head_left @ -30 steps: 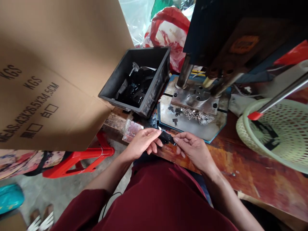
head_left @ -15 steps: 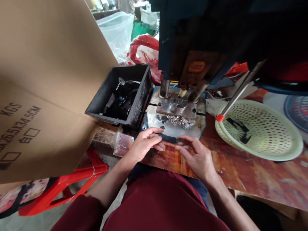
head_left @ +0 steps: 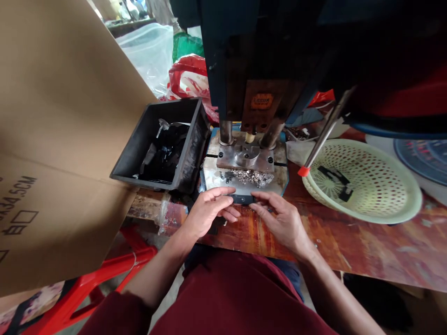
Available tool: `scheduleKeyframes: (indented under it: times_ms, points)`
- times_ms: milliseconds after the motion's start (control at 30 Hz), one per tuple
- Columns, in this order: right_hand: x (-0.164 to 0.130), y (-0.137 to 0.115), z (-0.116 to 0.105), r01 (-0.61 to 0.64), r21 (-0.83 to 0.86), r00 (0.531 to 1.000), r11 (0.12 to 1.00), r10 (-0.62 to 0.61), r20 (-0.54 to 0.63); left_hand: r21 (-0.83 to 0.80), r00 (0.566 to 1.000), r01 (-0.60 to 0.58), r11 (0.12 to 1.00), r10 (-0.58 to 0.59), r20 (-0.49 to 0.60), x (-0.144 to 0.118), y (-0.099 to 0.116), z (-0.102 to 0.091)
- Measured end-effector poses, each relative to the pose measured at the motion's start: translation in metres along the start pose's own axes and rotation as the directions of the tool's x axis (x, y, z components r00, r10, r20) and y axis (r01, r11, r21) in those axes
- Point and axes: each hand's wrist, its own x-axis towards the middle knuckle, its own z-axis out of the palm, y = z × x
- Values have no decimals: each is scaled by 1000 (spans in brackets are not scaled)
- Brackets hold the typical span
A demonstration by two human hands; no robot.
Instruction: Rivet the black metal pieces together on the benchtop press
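Observation:
My left hand [head_left: 209, 210] and my right hand [head_left: 279, 218] meet at the front edge of a press machine's metal base plate [head_left: 275, 182]. Between their fingertips they pinch a small flat black piece [head_left: 241, 199]. The steel die block [head_left: 246, 157] stands just behind, under the dark press head [head_left: 260, 60]. A heap of small shiny metal bits [head_left: 252, 175] lies in front of the die.
A black bin [head_left: 188, 144] of black pieces sits left of the press. A pale green perforated basket [head_left: 384, 184] holding a few black pieces stands at right, with a red-tipped lever [head_left: 323, 137] above it. A large cardboard box [head_left: 59, 121] fills the left. Wooden worktop [head_left: 349, 242] below.
The view has tilted up and shifted, showing more of the press. Both hands carried the black piece forward from the wooden edge to the base plate's front rim.

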Motion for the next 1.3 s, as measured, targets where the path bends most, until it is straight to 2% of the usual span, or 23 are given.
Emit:
scheduleKeyframes:
  times_ms: [300, 467, 600, 800, 933, 1033, 1167, 1233, 1300]
  points:
    - [3, 3, -3, 23, -37, 999, 999, -22, 28, -28, 999, 36, 999, -35, 25, 5, 3, -2]
    - [5, -3, -2, 138, -106, 989, 985, -132, 64, 3, 999, -2, 1000, 2, -35, 6, 0, 0]
    - [10, -9, -3, 229, -168, 972, 959, -215, 100, 52, 999, -21, 998, 22, -28, 7, 3, 2]
    - [36, -9, -12, 263, -210, 964, 941, -252, 79, 82, 996, -85, 993, 87, -14, 22, 26, 7]
    - [67, -6, -16, 229, -204, 972, 952, -235, -7, 143, 984, -172, 975, 177, -23, 45, 53, 16]
    - [96, 3, -14, 131, -186, 983, 974, -152, -101, 307, 944, -282, 909, 319, -80, 68, 70, 19]
    - [128, 20, -13, 78, -183, 987, 980, -102, -127, 599, 852, -390, 699, 521, -53, 100, 81, 14]
    - [138, 26, -14, 65, -181, 991, 981, -85, -108, 664, 827, -404, 630, 562, -30, 113, 80, 11]
    - [142, 29, -15, 59, -192, 992, 980, -78, -95, 686, 822, -403, 606, 570, -20, 122, 78, 9]
